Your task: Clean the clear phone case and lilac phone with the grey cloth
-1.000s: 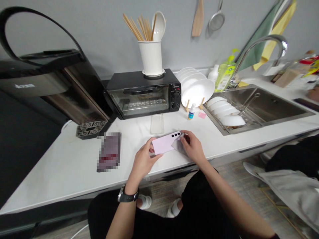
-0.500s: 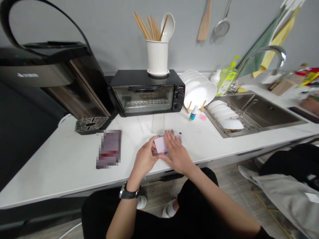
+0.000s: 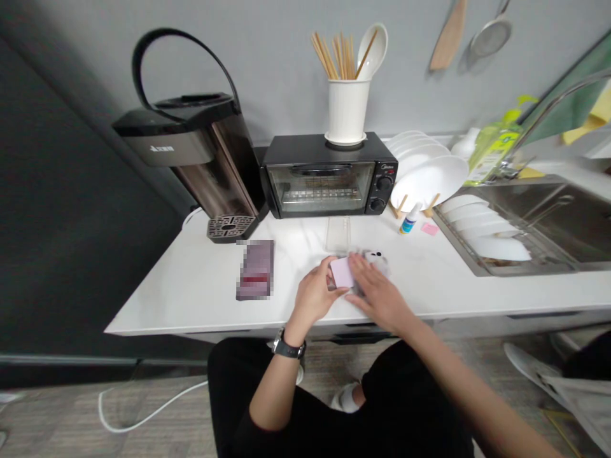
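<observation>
My left hand grips the left end of a phone whose pale pink-lavender back faces up, thumb along its near edge. Across the phone's right part lies my right hand, fingers stretched out flat. Dark camera lenses and a blurred greyish patch show beyond its fingertips; whether the grey is a cloth or a cover I cannot tell. Just behind the phone, a clear phone case rests on the counter. Farther right are a small spray bottle with a blue label and a pink piece.
A pixelated purple item lies left on the white counter. Behind stand a water dispenser, a toaster oven with a white utensil cup on it, and racked plates. At right is a sink with dishes.
The camera view has turned left, so everything appears farther right. My left hand still grips the phone. My right hand stays on it, with the lenses now showing more clearly.
</observation>
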Action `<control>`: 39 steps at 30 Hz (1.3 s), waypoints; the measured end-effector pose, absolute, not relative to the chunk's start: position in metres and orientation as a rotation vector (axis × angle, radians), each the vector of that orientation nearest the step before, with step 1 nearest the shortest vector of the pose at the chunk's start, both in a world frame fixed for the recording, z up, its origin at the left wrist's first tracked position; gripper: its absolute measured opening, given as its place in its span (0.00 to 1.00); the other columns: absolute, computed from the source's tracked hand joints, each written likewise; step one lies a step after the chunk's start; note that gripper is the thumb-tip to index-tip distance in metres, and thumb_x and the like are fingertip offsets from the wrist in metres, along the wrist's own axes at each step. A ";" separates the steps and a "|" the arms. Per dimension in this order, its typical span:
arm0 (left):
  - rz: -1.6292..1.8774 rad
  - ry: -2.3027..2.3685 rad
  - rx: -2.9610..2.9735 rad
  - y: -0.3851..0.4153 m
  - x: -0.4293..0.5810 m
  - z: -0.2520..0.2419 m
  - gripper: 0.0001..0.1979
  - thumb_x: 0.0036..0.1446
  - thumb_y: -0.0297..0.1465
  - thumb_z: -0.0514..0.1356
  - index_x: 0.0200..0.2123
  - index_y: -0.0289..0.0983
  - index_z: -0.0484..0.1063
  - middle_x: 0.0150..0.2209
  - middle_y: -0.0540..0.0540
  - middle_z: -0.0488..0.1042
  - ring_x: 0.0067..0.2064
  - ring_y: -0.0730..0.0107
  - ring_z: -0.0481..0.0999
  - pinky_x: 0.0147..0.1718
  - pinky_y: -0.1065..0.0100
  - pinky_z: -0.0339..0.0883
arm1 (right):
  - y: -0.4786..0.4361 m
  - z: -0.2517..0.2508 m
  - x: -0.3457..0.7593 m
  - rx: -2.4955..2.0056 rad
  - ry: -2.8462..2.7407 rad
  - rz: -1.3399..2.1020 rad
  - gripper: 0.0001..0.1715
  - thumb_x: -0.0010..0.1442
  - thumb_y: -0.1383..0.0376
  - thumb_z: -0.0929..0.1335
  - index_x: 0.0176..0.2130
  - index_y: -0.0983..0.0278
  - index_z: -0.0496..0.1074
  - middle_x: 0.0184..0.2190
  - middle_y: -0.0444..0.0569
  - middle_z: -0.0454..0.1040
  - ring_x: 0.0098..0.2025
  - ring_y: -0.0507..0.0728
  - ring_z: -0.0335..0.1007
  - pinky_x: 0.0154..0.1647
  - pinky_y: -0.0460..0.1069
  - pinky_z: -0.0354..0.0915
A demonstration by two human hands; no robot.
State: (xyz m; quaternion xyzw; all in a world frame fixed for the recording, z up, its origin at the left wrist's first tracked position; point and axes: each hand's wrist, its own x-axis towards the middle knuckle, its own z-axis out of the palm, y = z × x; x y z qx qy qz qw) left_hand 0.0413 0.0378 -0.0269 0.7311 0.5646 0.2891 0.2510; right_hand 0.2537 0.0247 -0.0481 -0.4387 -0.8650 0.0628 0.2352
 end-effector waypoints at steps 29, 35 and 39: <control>0.647 1.399 2.478 0.059 0.062 -0.009 0.22 0.68 0.40 0.63 0.63 0.42 0.71 0.64 0.41 0.74 0.70 0.52 0.65 0.71 0.47 0.58 | 0.047 -0.006 0.297 -1.185 -1.428 0.249 0.16 0.68 0.49 0.69 0.43 0.59 0.73 0.37 0.51 0.81 0.37 0.60 0.79 0.38 0.53 0.77; 0.930 1.557 2.276 0.000 0.064 -0.022 0.05 0.65 0.35 0.67 0.41 0.42 0.78 0.56 0.43 0.74 0.62 0.55 0.73 0.63 0.53 0.68 | 0.054 -0.016 0.277 -1.151 -1.243 0.419 0.16 0.68 0.50 0.69 0.43 0.59 0.68 0.35 0.49 0.77 0.35 0.59 0.77 0.34 0.52 0.76; 0.978 1.597 2.220 -0.007 0.062 -0.029 0.11 0.60 0.33 0.70 0.44 0.41 0.73 0.60 0.41 0.69 0.63 0.53 0.73 0.63 0.52 0.69 | 0.051 -0.020 0.266 -1.183 -1.612 0.237 0.09 0.70 0.59 0.67 0.47 0.60 0.70 0.42 0.54 0.80 0.43 0.62 0.79 0.43 0.55 0.76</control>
